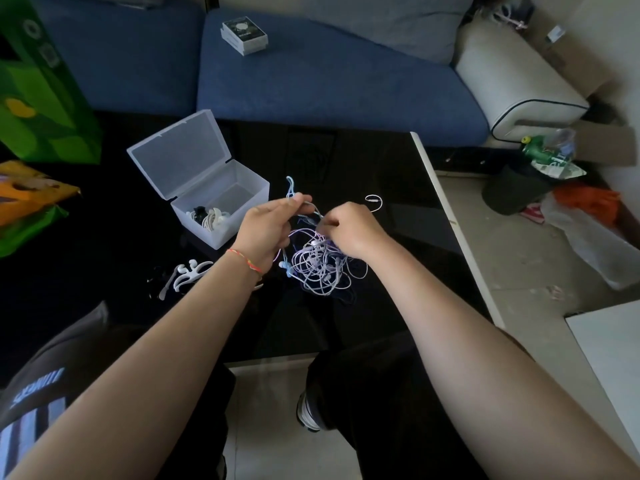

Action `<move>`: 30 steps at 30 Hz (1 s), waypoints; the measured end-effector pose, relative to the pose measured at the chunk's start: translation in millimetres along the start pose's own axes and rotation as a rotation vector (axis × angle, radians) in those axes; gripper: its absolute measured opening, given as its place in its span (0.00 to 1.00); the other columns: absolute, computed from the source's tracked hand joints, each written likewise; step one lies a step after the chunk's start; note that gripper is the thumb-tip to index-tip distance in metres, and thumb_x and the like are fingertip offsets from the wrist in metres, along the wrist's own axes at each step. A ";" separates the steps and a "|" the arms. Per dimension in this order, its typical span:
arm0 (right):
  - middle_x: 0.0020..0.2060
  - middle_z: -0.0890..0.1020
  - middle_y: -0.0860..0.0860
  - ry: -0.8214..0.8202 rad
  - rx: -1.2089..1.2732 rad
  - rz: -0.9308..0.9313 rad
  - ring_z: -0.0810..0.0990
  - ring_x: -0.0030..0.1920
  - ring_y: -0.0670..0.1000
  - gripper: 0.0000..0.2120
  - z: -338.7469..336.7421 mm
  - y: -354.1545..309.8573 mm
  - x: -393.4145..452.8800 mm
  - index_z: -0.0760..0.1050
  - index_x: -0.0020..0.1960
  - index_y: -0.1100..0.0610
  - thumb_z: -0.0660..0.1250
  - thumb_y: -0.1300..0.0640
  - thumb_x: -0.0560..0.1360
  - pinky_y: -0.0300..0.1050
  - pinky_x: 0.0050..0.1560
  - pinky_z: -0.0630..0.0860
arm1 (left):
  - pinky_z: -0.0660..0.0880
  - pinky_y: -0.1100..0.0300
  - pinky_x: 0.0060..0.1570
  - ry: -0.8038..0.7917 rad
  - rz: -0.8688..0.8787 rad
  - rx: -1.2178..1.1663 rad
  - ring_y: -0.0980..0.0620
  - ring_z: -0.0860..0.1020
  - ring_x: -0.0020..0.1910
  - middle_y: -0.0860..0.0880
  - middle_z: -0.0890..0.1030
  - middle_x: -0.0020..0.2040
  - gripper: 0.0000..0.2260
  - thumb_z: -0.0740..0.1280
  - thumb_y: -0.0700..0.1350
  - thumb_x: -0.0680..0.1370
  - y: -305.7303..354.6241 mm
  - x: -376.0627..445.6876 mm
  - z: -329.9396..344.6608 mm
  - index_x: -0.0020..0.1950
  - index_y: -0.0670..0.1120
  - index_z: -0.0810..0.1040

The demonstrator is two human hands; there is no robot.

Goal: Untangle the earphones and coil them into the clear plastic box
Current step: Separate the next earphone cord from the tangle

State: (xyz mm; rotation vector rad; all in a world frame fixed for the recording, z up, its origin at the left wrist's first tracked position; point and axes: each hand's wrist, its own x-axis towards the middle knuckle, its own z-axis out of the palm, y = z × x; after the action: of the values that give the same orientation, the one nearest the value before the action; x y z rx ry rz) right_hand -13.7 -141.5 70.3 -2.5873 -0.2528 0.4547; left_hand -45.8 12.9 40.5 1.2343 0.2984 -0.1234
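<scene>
We were sitting at the near edge of the black table, and the tangled earphones lay in a loose heap a little right of its middle, partly lifted by us. Our left hand pinched a light blue strand between thumb and fingertips and held it up above the heap. Our right hand had its fingers curled down into the top of the knot; it seemed to grip a pale cord there, but which cord exactly we could not tell. The clear plastic box stood open toward the left part of the table, well apart from the heap, its lid tilted back, and some white and dark earphone pieces were already inside at its near end. A few white ear hooks lay near the left wrist. We judged that we were in the untangling step, and far from finished. To do it well, we should keep the blue strand gently tight, follow it to one plug or earbud, and pull that end through the loops slowly, because hard pulling would only tighten the knot.
</scene>
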 end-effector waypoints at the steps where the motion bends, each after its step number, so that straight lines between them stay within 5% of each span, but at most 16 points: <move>1: 0.42 0.84 0.50 0.107 0.005 -0.042 0.81 0.38 0.48 0.09 -2.7 -0.6 0.2 0.85 0.49 0.55 0.67 0.56 0.80 0.41 0.37 0.75 | 0.58 0.67 0.22 0.007 -0.008 0.002 0.60 0.60 0.21 0.48 0.85 0.50 0.10 0.63 0.47 0.83 -0.1 0.4 -0.4 0.52 0.45 0.82; 4: 0.39 0.84 0.48 0.449 0.168 -0.153 0.80 0.38 0.46 0.08 -16.4 -5.4 -3.4 0.85 0.46 0.58 0.68 0.57 0.79 0.37 0.38 0.74 | 0.59 0.67 0.22 0.029 -0.039 0.027 0.59 0.60 0.20 0.47 0.86 0.50 0.12 0.61 0.48 0.83 -1.9 1.1 -2.0 0.53 0.44 0.82; 7: 0.37 0.83 0.46 0.388 0.143 -0.091 0.81 0.39 0.45 0.09 -26.0 -1.6 -3.8 0.84 0.44 0.56 0.70 0.53 0.78 0.39 0.40 0.75 | 0.60 0.67 0.23 0.016 -0.037 0.091 0.58 0.60 0.22 0.47 0.86 0.51 0.11 0.61 0.47 0.84 -3.1 -0.9 -2.0 0.54 0.45 0.82; 15: 0.36 0.84 0.50 0.542 0.207 -0.081 0.83 0.38 0.50 0.09 -35.3 1.7 -7.7 0.84 0.44 0.59 0.69 0.55 0.79 0.49 0.44 0.81 | 0.61 0.66 0.25 0.027 -0.051 0.361 0.60 0.65 0.21 0.50 0.83 0.42 0.08 0.65 0.44 0.81 -14.6 -0.9 0.8 0.53 0.50 0.84; 17: 0.39 0.84 0.50 0.577 0.233 -0.107 0.83 0.39 0.49 0.09 -36.8 1.0 -8.4 0.84 0.48 0.59 0.66 0.58 0.80 0.45 0.44 0.80 | 0.63 0.69 0.25 0.040 -0.037 0.385 0.61 0.66 0.21 0.53 0.82 0.39 0.09 0.65 0.44 0.81 -16.9 -0.5 1.2 0.55 0.47 0.84; 20: 0.42 0.84 0.49 0.665 0.271 -0.143 0.83 0.42 0.48 0.10 -41.2 -1.6 -10.3 0.83 0.50 0.60 0.62 0.62 0.80 0.34 0.41 0.75 | 0.66 0.69 0.35 0.047 -0.035 0.457 0.63 0.70 0.23 0.51 0.84 0.50 0.10 0.64 0.45 0.82 -19.8 1.2 2.4 0.57 0.46 0.84; 22: 0.42 0.84 0.49 0.767 0.329 -0.175 0.82 0.41 0.45 0.10 -46.1 -4.8 -14.3 0.83 0.49 0.60 0.63 0.61 0.80 0.29 0.41 0.72 | 0.66 0.67 0.31 0.048 -0.086 0.548 0.61 0.69 0.24 0.49 0.83 0.51 0.10 0.63 0.47 0.82 -21.9 2.1 2.5 0.56 0.48 0.83; 24: 0.38 0.83 0.47 0.847 0.290 -0.182 0.80 0.37 0.43 0.09 -48.7 -4.6 -15.3 0.83 0.45 0.60 0.66 0.58 0.80 0.27 0.39 0.69 | 0.65 0.61 0.28 0.038 -0.193 0.614 0.56 0.68 0.27 0.47 0.83 0.48 0.09 0.62 0.47 0.82 -24.7 2.2 0.4 0.51 0.47 0.81; 26: 0.34 0.82 0.46 0.696 0.156 -0.110 0.79 0.34 0.44 0.11 -45.0 -0.4 -13.2 0.82 0.42 0.58 0.68 0.53 0.79 0.32 0.35 0.69 | 0.65 0.59 0.30 0.036 -0.289 0.632 0.53 0.68 0.29 0.47 0.82 0.42 0.11 0.60 0.46 0.82 -26.8 -0.3 -0.6 0.45 0.46 0.79; 28: 0.34 0.82 0.47 0.580 0.114 -0.057 0.80 0.35 0.45 0.12 -41.1 2.0 -12.8 0.80 0.41 0.57 0.67 0.52 0.80 0.33 0.33 0.69 | 0.64 0.60 0.29 0.075 -0.288 0.604 0.54 0.68 0.28 0.49 0.79 0.33 0.15 0.60 0.47 0.82 -25.0 -0.7 1.0 0.38 0.45 0.79; 30: 0.35 0.82 0.50 0.696 0.227 -0.106 0.81 0.36 0.47 0.13 -42.4 -1.0 -13.0 0.78 0.41 0.59 0.65 0.53 0.81 0.35 0.35 0.71 | 0.63 0.64 0.24 0.120 -0.197 0.513 0.55 0.67 0.24 0.51 0.73 0.27 0.18 0.61 0.48 0.81 -19.6 0.0 5.3 0.33 0.45 0.78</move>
State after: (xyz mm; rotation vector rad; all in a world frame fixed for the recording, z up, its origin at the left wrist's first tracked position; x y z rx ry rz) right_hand -10.4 -162.7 109.1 -2.3257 -0.0837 -0.4340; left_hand -49.9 1.4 24.2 1.7224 0.5140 -0.3098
